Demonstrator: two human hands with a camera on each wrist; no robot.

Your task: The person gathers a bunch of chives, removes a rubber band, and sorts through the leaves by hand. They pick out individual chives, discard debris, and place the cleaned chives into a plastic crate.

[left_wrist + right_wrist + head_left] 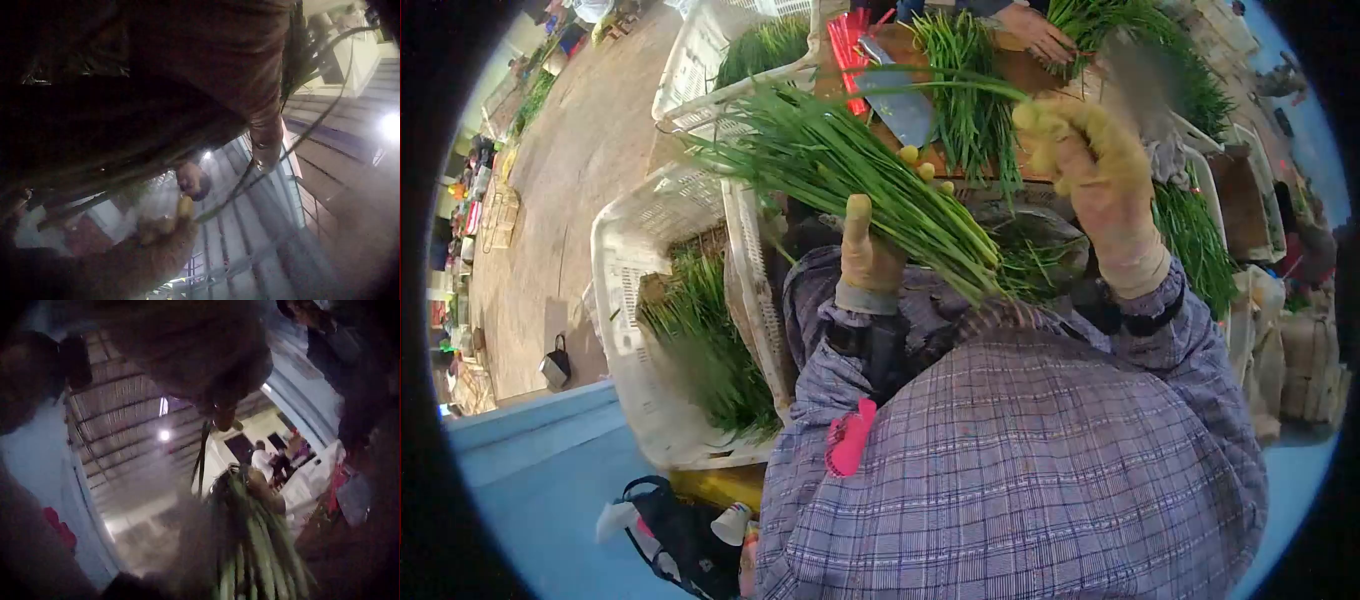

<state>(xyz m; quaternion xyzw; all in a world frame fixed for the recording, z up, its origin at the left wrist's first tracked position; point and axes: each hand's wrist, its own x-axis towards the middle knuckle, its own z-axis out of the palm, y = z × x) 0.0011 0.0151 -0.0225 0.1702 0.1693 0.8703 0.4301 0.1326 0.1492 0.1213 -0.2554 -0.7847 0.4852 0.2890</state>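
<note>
My left hand (pixel 872 250), in a glove with yellow fingertips, grips a bundle of long green stalks (pixel 850 180), its thumb upright on the near side and fingertips showing beyond. The bundle slants from upper left to lower right. To the right, my gloved right hand (pixel 1100 180) is raised with fingers curled, pinching the end of a long green blade (pixel 960 80) that arches over the bundle. In the left wrist view, the blade (pixel 234 192) runs from the right hand (pixel 169 244) past the left thumb. The right wrist view shows the bundle (pixel 256 550) below the right hand.
White crates (pixel 625 260) with greens stand at left and upper left. Across the board lie a broad blade (pixel 895 108), red strips (pixel 849 60) and a pile of greens (pixel 968 100). Another person's hand (pixel 1035 32) touches greens opposite. A black bag (pixel 685 535) lies lower left.
</note>
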